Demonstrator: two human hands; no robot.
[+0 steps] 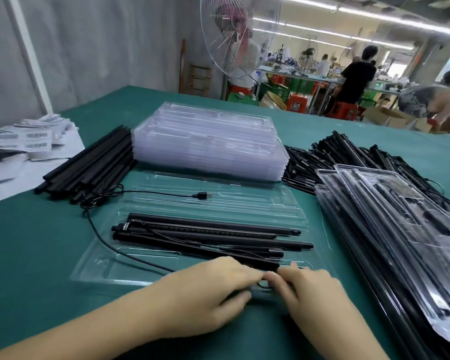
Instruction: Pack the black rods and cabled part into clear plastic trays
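An open clear plastic tray [102, 263] lies on the green table in front of me. Several black rods [205, 237] lie lengthwise in its near half. A thin black cable [99, 237] runs from the rods out over the left side and back across the tray's far half to a USB plug [202, 195]. My left hand [205, 289] and my right hand [307, 287] meet at the tray's near edge. Their fingertips pinch a small loop of the black cable [264, 285] between them. Both hands are blurred.
A stack of empty clear trays [208, 141] stands behind. A pile of loose black rods [89, 165] lies at the left and a heap of cabled parts [348, 154] at the right. Packed trays [400, 229] are stacked at the right. Labels [29, 139] lie far left.
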